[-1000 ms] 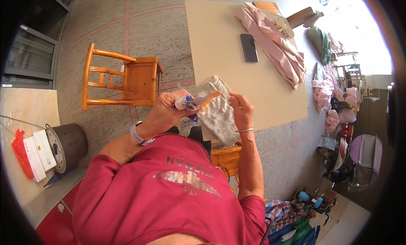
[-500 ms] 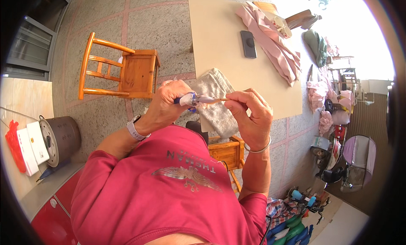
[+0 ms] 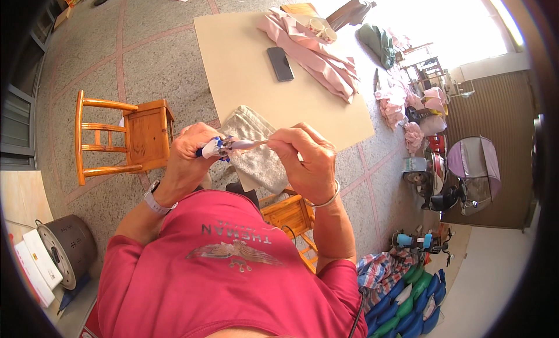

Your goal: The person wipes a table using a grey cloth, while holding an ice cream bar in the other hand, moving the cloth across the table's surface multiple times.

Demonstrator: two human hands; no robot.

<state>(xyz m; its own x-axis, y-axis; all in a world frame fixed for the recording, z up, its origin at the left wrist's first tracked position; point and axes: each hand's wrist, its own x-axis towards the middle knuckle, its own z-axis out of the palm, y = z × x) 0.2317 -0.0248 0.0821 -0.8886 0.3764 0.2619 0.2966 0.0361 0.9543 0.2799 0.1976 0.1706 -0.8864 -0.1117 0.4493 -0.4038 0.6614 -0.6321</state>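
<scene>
In front of my chest my left hand (image 3: 195,145) is closed round a small blue-and-white bundle (image 3: 216,147), whose exact kind I cannot make out. A pale, twisted end of it tapers across to my right hand (image 3: 305,160). There the thumb and forefinger pinch its thin tip, drawing it out in a line between both hands. Just beyond and below the hands, a folded grey cloth (image 3: 256,154) lies over the near corner of the beige table (image 3: 233,64).
A black phone (image 3: 280,64), pink fabric (image 3: 314,52) and two patterned cups (image 3: 322,29) are on the table. One wooden chair (image 3: 148,134) stands at the left, another (image 3: 291,215) close by my right side. Scooters (image 3: 428,175) and blue and green bundles (image 3: 407,303) are further right.
The whole view has swung to the right, so the table and chair sit further left in it. Both hands keep their hold on the bundle, at much the same spacing.
</scene>
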